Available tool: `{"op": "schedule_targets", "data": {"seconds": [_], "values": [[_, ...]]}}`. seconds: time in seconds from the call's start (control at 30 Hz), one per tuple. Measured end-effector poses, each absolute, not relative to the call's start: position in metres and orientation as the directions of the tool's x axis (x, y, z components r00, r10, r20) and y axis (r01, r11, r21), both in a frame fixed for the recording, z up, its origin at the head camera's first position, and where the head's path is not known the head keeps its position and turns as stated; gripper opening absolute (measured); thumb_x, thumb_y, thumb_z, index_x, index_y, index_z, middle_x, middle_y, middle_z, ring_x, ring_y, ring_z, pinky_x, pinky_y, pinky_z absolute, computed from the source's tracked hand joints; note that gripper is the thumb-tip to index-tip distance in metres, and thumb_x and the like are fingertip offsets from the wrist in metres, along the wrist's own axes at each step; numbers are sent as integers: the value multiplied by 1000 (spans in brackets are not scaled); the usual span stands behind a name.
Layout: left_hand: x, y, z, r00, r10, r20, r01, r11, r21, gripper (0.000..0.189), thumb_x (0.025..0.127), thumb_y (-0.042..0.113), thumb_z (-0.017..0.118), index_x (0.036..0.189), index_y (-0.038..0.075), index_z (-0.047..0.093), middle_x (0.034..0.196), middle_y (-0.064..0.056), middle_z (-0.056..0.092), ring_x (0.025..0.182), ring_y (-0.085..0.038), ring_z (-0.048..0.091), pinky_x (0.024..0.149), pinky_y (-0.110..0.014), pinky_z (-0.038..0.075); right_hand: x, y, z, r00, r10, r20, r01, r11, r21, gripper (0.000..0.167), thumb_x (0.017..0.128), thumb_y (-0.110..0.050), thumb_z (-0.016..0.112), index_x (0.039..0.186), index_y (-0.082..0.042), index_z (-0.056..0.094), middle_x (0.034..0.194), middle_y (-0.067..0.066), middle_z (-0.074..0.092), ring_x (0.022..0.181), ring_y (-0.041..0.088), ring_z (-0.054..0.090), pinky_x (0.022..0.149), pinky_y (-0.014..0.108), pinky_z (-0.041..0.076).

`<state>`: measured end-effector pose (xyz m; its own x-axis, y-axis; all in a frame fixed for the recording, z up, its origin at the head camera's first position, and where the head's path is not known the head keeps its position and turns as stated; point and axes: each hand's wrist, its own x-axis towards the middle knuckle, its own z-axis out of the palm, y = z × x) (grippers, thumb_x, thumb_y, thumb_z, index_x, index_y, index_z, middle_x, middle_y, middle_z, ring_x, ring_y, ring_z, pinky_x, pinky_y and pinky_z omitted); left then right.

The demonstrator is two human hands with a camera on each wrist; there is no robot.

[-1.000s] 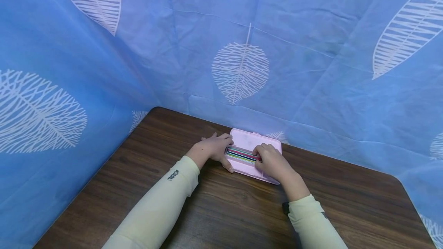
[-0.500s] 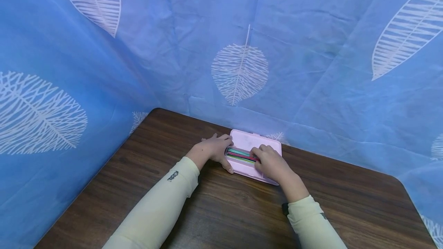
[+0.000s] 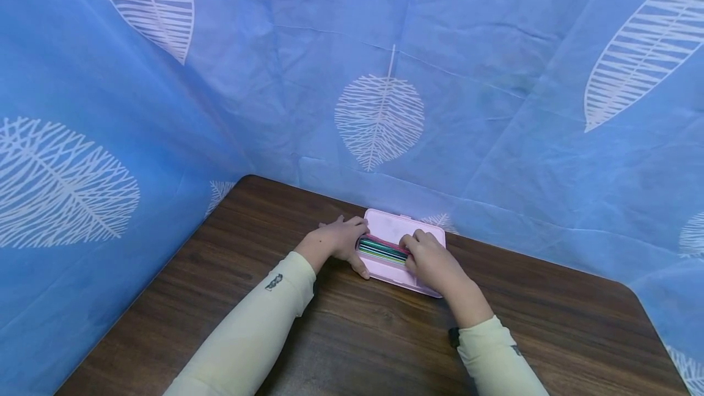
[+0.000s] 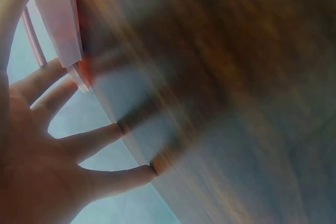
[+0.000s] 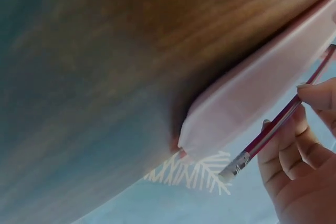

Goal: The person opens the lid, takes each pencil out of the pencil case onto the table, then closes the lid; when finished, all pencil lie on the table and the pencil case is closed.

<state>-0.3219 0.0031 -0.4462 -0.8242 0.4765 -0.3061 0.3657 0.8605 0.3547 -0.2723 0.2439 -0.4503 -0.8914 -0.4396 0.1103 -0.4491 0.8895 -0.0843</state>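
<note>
A pink pencil case (image 3: 398,226) lies with its lid folded back near the table's far edge, several coloured pencils (image 3: 381,250) side by side in it. My left hand (image 3: 337,242) is at the case's left end, thumb toward the near side. In the left wrist view its fingers (image 4: 86,142) are straight and spread, the upper ones against the case's pale wall (image 4: 55,17). With thumb and fingertips, my right hand (image 3: 431,261) pinches a red pencil (image 5: 273,124) over the case's right part. That pencil's silver band and white eraser (image 5: 236,167) stick out past the fingers.
The dark wooden table (image 3: 374,335) has rounded corners. Right behind its far edge hangs a blue cloth (image 3: 308,96) with white leaf prints, also running along the left side. The right wrist wears a black band (image 3: 453,335).
The red pencil has shifted from the middle of the row to its far side, with the right hand holding it. The left hand has stayed at the case's left end.
</note>
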Motion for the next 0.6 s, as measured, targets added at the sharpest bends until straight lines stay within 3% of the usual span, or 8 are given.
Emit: {"op": "schedule_targets", "data": {"seconds": [0.27, 0.47, 0.6], "values": [[-321, 4, -447, -821, 483, -306, 375, 859, 349, 108, 75, 64, 92, 163, 24, 45, 178, 1, 29, 166, -48, 20, 123, -82, 26, -265, 256, -439, -957, -286, 49, -290, 950, -119, 23, 92, -6, 72, 115, -4, 69, 99, 12, 66, 88, 24, 60, 82, 49, 58], [-322, 4, -446, -818, 492, -296, 386, 853, 350, 108, 75, 64, 91, 163, 23, 44, 178, 1, 28, 166, -49, 21, 122, -82, 26, -257, 277, -429, -989, -148, -2, -146, 978, -150, 24, 94, -11, 71, 115, -1, 67, 102, 16, 67, 85, 28, 62, 72, 54, 57], [-323, -2, -446, -819, 489, -301, 386, 856, 343, 109, 75, 65, 92, 163, 23, 44, 178, 0, 28, 166, -49, 20, 122, -83, 26, -252, 291, -428, -997, -54, -63, -43, 984, -173, 25, 97, -15, 71, 116, 0, 65, 101, 17, 64, 81, 28, 59, 65, 49, 53]]}}
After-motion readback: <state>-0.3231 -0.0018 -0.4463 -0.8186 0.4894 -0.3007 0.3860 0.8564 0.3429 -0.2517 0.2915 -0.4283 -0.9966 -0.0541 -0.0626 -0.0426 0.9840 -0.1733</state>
